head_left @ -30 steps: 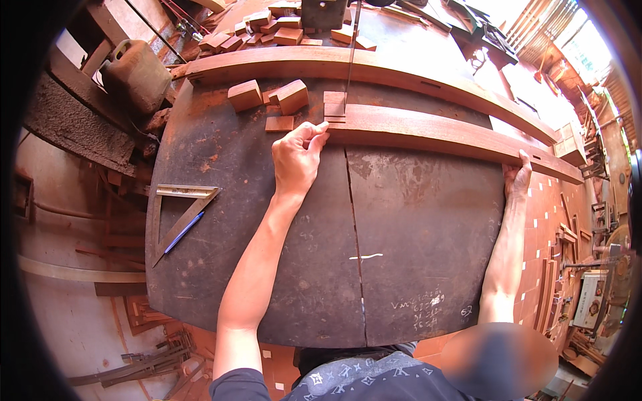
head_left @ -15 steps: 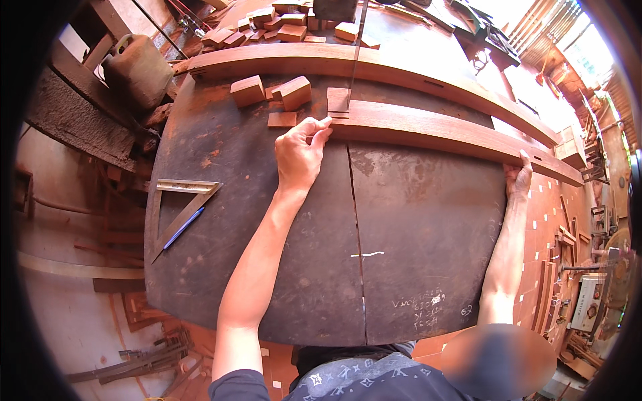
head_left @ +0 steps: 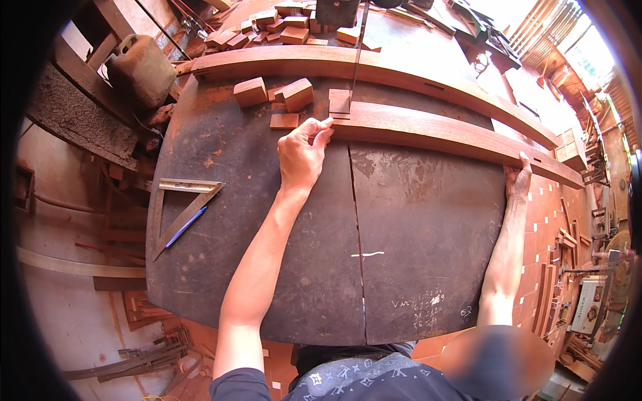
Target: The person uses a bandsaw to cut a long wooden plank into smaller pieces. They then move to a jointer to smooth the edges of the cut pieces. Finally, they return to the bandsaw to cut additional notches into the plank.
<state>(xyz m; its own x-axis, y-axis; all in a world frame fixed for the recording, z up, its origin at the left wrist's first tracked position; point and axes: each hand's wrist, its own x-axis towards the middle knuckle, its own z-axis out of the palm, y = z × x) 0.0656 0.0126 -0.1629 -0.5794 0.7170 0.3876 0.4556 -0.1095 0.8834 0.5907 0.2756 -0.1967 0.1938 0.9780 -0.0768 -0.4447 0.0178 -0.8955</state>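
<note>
A long reddish wooden beam (head_left: 435, 127) lies across the dark saw table (head_left: 281, 267). The thin upright bandsaw blade (head_left: 358, 57) meets it near its left end, where cut lines show. My left hand (head_left: 302, 155) pinches the near edge of that end, thumb and fingers closed, just left of the blade. Further right, my right hand (head_left: 518, 179) grips the beam close to its other end, thumb on top; its fingers are partly hidden beneath. A small slot shows in the beam beside the right thumb.
Behind lies a second long beam (head_left: 287, 59). Loose wood blocks (head_left: 295, 95) sit left of the blade, with more offcuts (head_left: 294, 35) piled at the back. A triangular set square (head_left: 167, 217) and a blue pen (head_left: 186, 227) rest at the table's left. A dirty jerrycan (head_left: 137, 67) stands far left.
Almost nothing differs. The view has shifted very slightly; both hands keep their hold on the beam, and the blade stays at its left end.
</note>
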